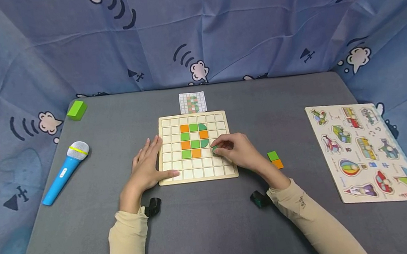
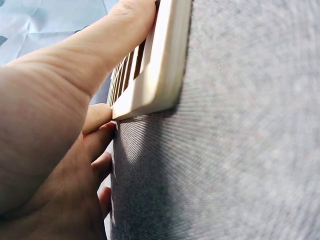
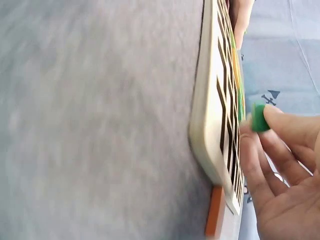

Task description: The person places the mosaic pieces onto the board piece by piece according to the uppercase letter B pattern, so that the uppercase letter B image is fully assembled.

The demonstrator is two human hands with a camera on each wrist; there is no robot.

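A pale wooden grid board (image 1: 216,171) lies on the grey table, with several orange, green and rounded dark-green tiles (image 1: 195,144) set in its squares. My right hand (image 1: 238,152) pinches a small green tile (image 3: 259,118) between thumb and fingers, just above the board's right half. The tile's full outline is partly covered by the fingers. At the board's left edge rests my left hand (image 1: 147,167), fingers straight and spread, thumb on the lower left corner. In the left wrist view the thumb lies over the board's rim (image 2: 167,65).
Behind the board is a printed pattern card (image 1: 193,103). Right of the board lie a loose green tile (image 1: 272,155) and an orange tile (image 1: 277,163). A picture puzzle board (image 1: 365,154) sits far right; a toy microphone (image 1: 65,172) and green block (image 1: 77,110) are at left.
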